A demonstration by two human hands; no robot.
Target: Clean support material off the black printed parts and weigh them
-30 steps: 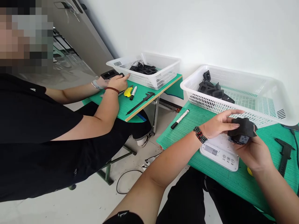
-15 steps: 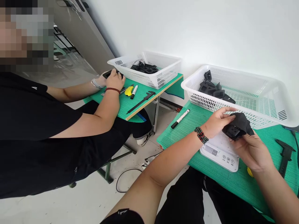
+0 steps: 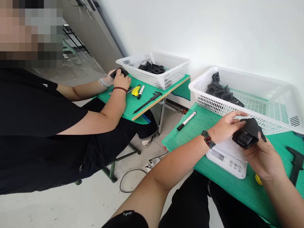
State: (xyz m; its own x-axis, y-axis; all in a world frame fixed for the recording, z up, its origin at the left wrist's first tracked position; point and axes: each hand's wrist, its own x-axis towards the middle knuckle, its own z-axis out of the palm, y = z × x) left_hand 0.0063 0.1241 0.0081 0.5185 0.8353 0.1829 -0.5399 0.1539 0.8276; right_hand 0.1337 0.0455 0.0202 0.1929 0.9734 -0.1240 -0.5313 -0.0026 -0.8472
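Observation:
Both my hands hold a black molded plastic part (image 3: pixel 249 131) over a white digital scale (image 3: pixel 228 160). My left hand (image 3: pixel 229 125) pinches its upper left side, thumb on the part, with a beaded bracelet on the wrist. Under and to the right of the part, my right hand (image 3: pixel 264 155) grips it with curled fingers. The scale's display reads 0.0, and the part is above its plate. Just behind my hands stands a white plastic basket (image 3: pixel 268 110) with several black parts (image 3: pixel 219 90) heaped at its left end.
A marker (image 3: pixel 186 121) lies left of the scale; a black caliper (image 3: pixel 295 163) lies to the right. Something yellow (image 3: pixel 258 180) shows by my right wrist. At the left table a co-worker (image 3: pixel 95 123) handles a black part near another basket (image 3: pixel 163 79). A cable (image 3: pixel 129 180) loops on the floor.
The view has shifted slightly, so most things appear a little further right. The black part has turned a bit in my hands; both hands keep holding it.

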